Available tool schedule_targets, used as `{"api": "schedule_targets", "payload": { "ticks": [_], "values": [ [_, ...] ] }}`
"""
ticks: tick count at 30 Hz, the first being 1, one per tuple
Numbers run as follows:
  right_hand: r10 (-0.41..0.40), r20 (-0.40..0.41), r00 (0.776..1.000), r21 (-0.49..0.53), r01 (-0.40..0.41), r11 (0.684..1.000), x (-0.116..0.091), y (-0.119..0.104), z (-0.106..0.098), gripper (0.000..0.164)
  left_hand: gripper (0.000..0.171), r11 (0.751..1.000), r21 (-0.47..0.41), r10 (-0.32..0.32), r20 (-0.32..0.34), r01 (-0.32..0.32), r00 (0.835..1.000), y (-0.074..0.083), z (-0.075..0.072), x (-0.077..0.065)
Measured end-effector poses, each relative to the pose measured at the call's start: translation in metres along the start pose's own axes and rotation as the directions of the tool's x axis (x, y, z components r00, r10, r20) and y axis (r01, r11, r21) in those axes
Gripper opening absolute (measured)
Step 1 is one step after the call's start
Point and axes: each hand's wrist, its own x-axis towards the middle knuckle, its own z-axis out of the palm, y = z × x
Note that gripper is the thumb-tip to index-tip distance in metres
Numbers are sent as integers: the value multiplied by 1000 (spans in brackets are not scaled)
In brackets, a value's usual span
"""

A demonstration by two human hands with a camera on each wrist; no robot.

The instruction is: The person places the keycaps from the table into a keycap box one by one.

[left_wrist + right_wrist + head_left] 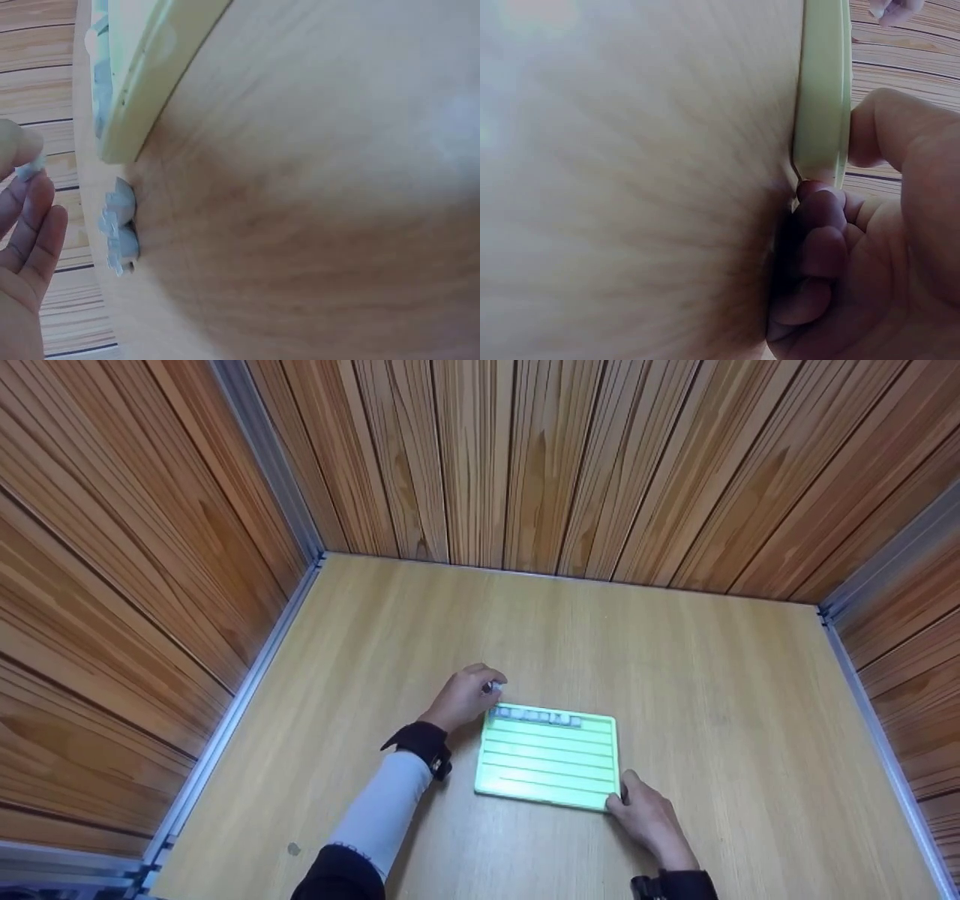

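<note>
A light green board (547, 769) with raised ridges lies flat on the table, a row of small whitish pieces (536, 715) along its far ridge. At its far left corner my left hand (466, 697) pinches one small pale piece (30, 168) between thumb and fingertips, a little above the board. My right hand (646, 814) grips the near right corner, its thumb (870, 131) on the top edge and its curled fingers (825, 251) against the side and underneath. Most of the row is hidden in the left wrist view.
Two small bluish-grey pieces (120, 225) sit on the table just beyond the board's corner in the left wrist view. A grey round spot (293, 849) marks the wooden table (720, 682) at the near left. Wood-plank walls (480, 465) enclose the table at the back and sides.
</note>
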Motion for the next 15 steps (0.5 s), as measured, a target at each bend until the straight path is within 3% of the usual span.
{"api": "schedule_targets", "payload": {
  "ticks": [15],
  "values": [
    [-51,-43,998,-4,51,999,-4,-1,1,15,21,999,28,39,62,-41,997,26,13,12]
  ]
}}
